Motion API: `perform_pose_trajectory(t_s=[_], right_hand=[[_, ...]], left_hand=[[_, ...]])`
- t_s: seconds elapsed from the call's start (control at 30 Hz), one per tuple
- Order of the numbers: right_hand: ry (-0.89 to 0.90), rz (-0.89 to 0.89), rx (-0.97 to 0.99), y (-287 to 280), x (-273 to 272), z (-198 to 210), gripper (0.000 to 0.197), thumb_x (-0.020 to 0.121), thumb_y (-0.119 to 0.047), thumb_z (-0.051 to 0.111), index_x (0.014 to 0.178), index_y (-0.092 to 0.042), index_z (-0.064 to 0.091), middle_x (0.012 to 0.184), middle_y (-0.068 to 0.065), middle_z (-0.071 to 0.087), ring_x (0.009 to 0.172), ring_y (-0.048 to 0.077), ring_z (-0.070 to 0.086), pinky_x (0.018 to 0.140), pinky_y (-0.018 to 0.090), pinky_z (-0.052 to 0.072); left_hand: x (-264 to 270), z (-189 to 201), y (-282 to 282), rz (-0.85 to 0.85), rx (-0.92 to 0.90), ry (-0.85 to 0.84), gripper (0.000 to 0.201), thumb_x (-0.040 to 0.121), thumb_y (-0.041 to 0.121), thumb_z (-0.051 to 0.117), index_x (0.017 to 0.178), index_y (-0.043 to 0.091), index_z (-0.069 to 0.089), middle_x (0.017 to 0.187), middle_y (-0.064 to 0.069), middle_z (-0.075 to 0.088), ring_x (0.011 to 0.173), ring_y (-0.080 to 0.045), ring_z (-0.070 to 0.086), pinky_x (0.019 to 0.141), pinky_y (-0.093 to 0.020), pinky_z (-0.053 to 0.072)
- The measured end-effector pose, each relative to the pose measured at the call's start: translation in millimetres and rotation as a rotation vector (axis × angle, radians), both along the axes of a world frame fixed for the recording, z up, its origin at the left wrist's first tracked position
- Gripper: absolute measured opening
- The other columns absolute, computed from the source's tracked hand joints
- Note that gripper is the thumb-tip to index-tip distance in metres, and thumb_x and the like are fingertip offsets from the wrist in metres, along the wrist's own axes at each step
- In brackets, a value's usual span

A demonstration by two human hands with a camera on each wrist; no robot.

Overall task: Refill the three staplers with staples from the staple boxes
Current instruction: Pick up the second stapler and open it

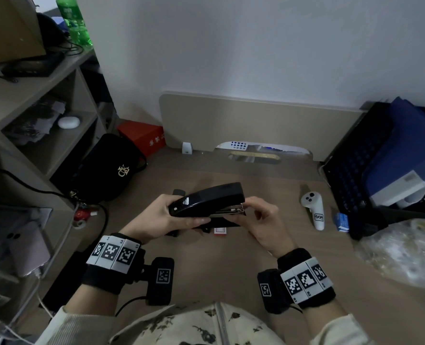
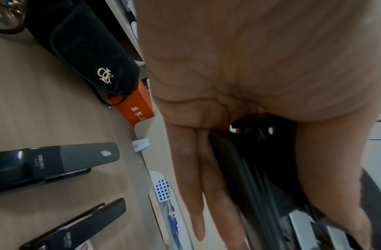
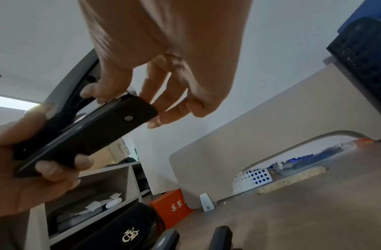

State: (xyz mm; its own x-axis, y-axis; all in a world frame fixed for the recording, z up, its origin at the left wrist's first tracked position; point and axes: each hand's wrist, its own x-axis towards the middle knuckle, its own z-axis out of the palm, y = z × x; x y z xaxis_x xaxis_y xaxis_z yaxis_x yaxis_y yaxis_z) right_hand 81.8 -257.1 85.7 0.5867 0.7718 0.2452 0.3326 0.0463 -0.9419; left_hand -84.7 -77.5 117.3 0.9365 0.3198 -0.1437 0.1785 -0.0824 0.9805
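My left hand [image 1: 165, 216] grips the rear of a black stapler [image 1: 206, 199], held level above the table. Its silver magazine [image 1: 232, 210] shows at the front under the slightly raised top. My right hand [image 1: 255, 211] pinches that front end; in the right wrist view its fingertips [image 3: 157, 118] sit at the tip of the stapler [image 3: 89, 135]. Two more dark staplers [image 2: 57, 162] [image 2: 82, 225] lie on the table below, mostly hidden in the head view. A red-and-white staple box [image 1: 220, 230] lies under the held stapler. A blue staple box [image 1: 342, 221] sits to the right.
A black bag [image 1: 107, 168] and red box [image 1: 144, 136] stand at the left rear beside a shelf unit [image 1: 44, 95]. A white controller [image 1: 313, 207] lies right of my hands. A black crate [image 1: 351, 170] and a plastic bag [image 1: 400, 250] fill the right side.
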Motion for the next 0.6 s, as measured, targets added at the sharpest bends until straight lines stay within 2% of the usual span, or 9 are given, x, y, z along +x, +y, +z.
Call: perform_pose_trajectory(t_s=[0.07, 0.13, 0.17, 0.27, 0.33, 0.4, 0.43, 0.5, 0.6], right_hand=[[-0.106, -0.009, 0.054, -1, -1, 2, 0.028, 0.069, -0.038, 0.078, 0.092, -0.022, 0.074, 0.087, -0.003, 0.071, 0.085, 0.018, 0.064, 0.076, 0.028, 0.05], [-0.199, -0.035, 0.079, -1, -2, 5, 0.028, 0.069, -0.039, 0.076, 0.092, -0.023, 0.074, 0.083, -0.006, 0.07, 0.083, 0.016, 0.062, 0.074, 0.027, 0.05], [-0.22, -0.044, 0.079, -1, -3, 6, 0.029, 0.069, -0.042, 0.075, 0.092, -0.025, 0.075, 0.082, -0.007, 0.07, 0.082, 0.015, 0.061, 0.074, 0.026, 0.05], [-0.289, -0.064, 0.095, 0, -4, 8, 0.03, 0.071, -0.047, 0.073, 0.091, -0.025, 0.076, 0.08, -0.011, 0.069, 0.079, 0.01, 0.058, 0.072, 0.021, 0.047], [-0.35, -0.07, 0.075, 2, -6, 8, 0.023, 0.07, -0.039, 0.077, 0.087, -0.024, 0.076, 0.08, -0.013, 0.069, 0.078, 0.008, 0.056, 0.071, 0.018, 0.044], [-0.421, -0.061, 0.027, 6, -9, 5, 0.016, 0.072, -0.032, 0.078, 0.084, -0.022, 0.077, 0.081, -0.017, 0.068, 0.079, 0.006, 0.055, 0.071, 0.02, 0.044], [-0.44, -0.056, 0.005, 7, -11, 3, 0.017, 0.072, -0.035, 0.076, 0.084, -0.023, 0.078, 0.081, -0.019, 0.067, 0.079, 0.005, 0.054, 0.071, 0.023, 0.045], [-0.433, -0.052, -0.031, 8, -12, 2, 0.023, 0.072, -0.045, 0.073, 0.083, -0.025, 0.078, 0.081, -0.02, 0.068, 0.08, 0.003, 0.054, 0.071, 0.031, 0.047], [-0.431, -0.054, -0.053, 7, -11, 1, 0.026, 0.07, -0.05, 0.072, 0.081, -0.028, 0.078, 0.081, -0.018, 0.071, 0.082, 0.002, 0.057, 0.073, 0.038, 0.048]], left_hand=[[0, -3, 1, -0.016, 0.0, -0.002, 0.032, 0.069, 0.033, 0.083, 0.082, 0.006, 0.071, 0.068, -0.004, 0.066, 0.064, -0.029, 0.049, 0.062, -0.044, 0.036], [0, -7, 3, -0.05, 0.014, 0.008, 0.034, 0.07, 0.032, 0.084, 0.078, 0.004, 0.067, 0.066, -0.012, 0.056, 0.062, -0.027, 0.047, 0.062, -0.042, 0.036], [-1, -9, 3, -0.054, 0.019, 0.023, 0.033, 0.069, 0.033, 0.084, 0.078, 0.005, 0.068, 0.066, -0.011, 0.055, 0.062, -0.026, 0.047, 0.062, -0.04, 0.036], [0, -13, 3, -0.03, 0.033, 0.039, 0.033, 0.067, 0.029, 0.085, 0.086, 0.006, 0.071, 0.068, -0.003, 0.057, 0.065, -0.02, 0.051, 0.062, -0.036, 0.039], [3, -13, -2, -0.056, 0.05, 0.017, 0.024, 0.072, 0.02, 0.085, 0.092, 0.013, 0.073, 0.077, -0.008, 0.066, 0.072, -0.017, 0.06, 0.067, -0.04, 0.048], [6, -15, -10, -0.104, 0.029, 0.006, 0.029, 0.078, 0.01, 0.08, 0.105, 0.019, 0.074, 0.089, -0.009, 0.073, 0.082, -0.016, 0.065, 0.074, -0.038, 0.054], [7, -17, -14, -0.125, 0.015, 0.016, 0.031, 0.08, 0.007, 0.078, 0.109, 0.019, 0.073, 0.087, -0.004, 0.074, 0.079, -0.014, 0.065, 0.072, -0.033, 0.053], [9, -21, -18, -0.142, 0.029, 0.052, 0.027, 0.082, 0.008, 0.076, 0.108, 0.013, 0.072, 0.079, -0.001, 0.068, 0.07, -0.014, 0.058, 0.063, -0.029, 0.047], [7, -26, -15, -0.14, 0.047, 0.066, 0.02, 0.081, 0.007, 0.077, 0.1, 0.013, 0.074, 0.08, -0.003, 0.067, 0.071, -0.012, 0.059, 0.065, -0.026, 0.048]])
